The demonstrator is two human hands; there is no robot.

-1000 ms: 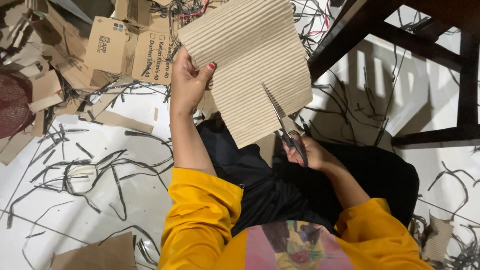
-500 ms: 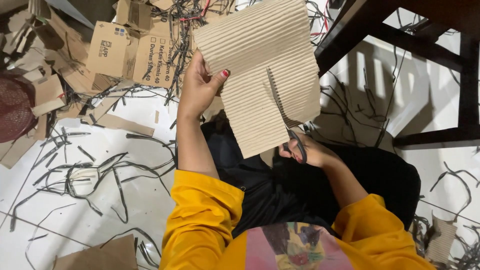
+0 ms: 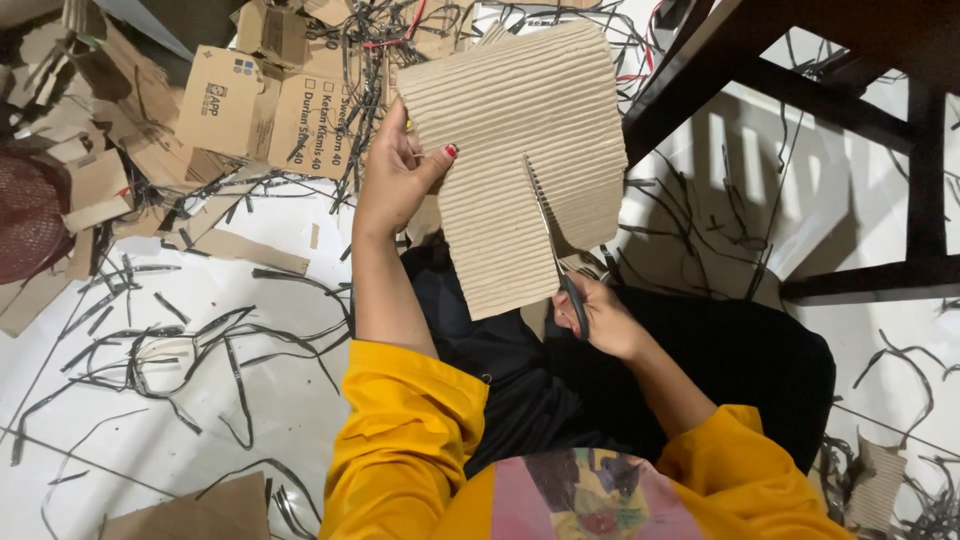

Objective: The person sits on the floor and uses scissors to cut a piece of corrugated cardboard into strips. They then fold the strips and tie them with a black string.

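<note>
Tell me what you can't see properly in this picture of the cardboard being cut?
All in the head view:
- Scissors: the handles are hidden inside the right hand, and the lower blade lies behind the corrugated cardboard sheet.
- Left hand: its fingers are hidden behind the sheet; only the thumb shows in front.
- Dark wooden frame: cut off by the top and right edges.
- Red mesh thing: cut off by the left edge.

You have one corrugated cardboard sheet (image 3: 520, 150), one pair of scissors (image 3: 553, 250), two printed cardboard boxes (image 3: 225, 100) behind, and one red mesh bag (image 3: 30, 215).
</note>
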